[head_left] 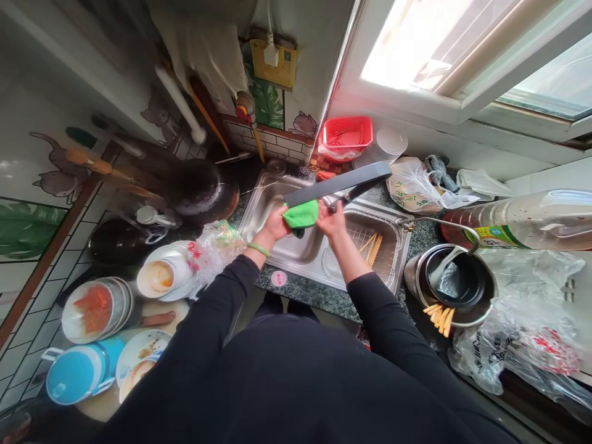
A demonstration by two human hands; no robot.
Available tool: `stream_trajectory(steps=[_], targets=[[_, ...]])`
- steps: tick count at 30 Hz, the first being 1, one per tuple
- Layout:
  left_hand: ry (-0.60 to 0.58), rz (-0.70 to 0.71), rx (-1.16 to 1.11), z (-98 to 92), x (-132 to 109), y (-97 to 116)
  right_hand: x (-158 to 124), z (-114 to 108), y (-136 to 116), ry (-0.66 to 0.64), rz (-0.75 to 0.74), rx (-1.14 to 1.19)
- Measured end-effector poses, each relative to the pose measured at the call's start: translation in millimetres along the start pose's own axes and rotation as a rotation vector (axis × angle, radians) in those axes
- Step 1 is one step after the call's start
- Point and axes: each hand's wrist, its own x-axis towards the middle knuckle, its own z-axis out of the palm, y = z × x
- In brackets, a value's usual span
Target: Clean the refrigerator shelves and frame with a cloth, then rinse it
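Note:
Over the double steel sink [300, 246], my left hand [274, 223] is closed on a bright green cloth [300, 214]. A small dark piece shows beneath the cloth's lower edge. Close by on the right, my right hand [333, 222] has bent fingers around or against a small dark part [333, 207]; I cannot tell whether it belongs to the piece under the cloth. A grey flat-spouted faucet [340, 184] reaches across just above both hands and hides part of the view behind them. In the right basin, chopsticks [372, 250] lie on a wire rack [358, 237].
Stacked dirty bowls [99, 308], a cup [160, 276] and a blue container [78, 373] crowd the left counter. A dark wok [198, 191] stands behind them. A red basket [346, 135] sits behind the sink. On the right are nested pots [453, 277], a large bottle [522, 216] and plastic bags [518, 333].

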Motion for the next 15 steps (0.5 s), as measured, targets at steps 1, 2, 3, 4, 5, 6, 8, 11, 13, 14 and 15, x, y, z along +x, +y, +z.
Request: stream_trajectory(steps=[1,2,3,4,5,6,8,11,13,14,15], targets=[[-0.005,-0.008,0.005,0.3,1.4,0.9,-3.6,0.5,3.7,-0.029,0.018,-0.07],[-0.01,-0.014,0.01,0.5,2.9,1.6,-6.8,1.6,7.8,-0.066,0.033,-0.154],[-0.014,-0.015,0.013,0.5,4.2,2.4,-9.4,3.5,11.9,-0.1,0.033,-0.243],[-0.018,-0.012,0.016,0.2,5.4,3.3,-11.4,5.8,15.9,-0.125,0.017,-0.321],[-0.021,-0.004,0.017,-0.6,6.3,4.5,-12.6,8.6,19.6,-0.133,-0.012,-0.377],[-0.022,0.008,0.018,-2.0,6.8,6.1,-13.1,11.4,22.8,-0.126,-0.049,-0.414],[-0.018,0.038,0.02,-6.1,7.1,10.0,-12.8,16.3,27.3,-0.086,-0.115,-0.443],[-0.01,0.079,0.024,-12.8,6.6,15.8,-11.7,19.2,27.7,-0.044,-0.151,-0.44],[-0.01,0.093,0.028,-15.4,7.0,17.4,-11.2,17.4,23.1,-0.027,-0.134,-0.413],[-0.009,0.095,0.029,-15.9,7.7,17.3,-10.8,15.6,19.4,-0.02,-0.107,-0.366],[-0.008,0.094,0.029,-16.0,8.6,16.6,-10.1,13.5,15.1,-0.01,-0.076,-0.291]])
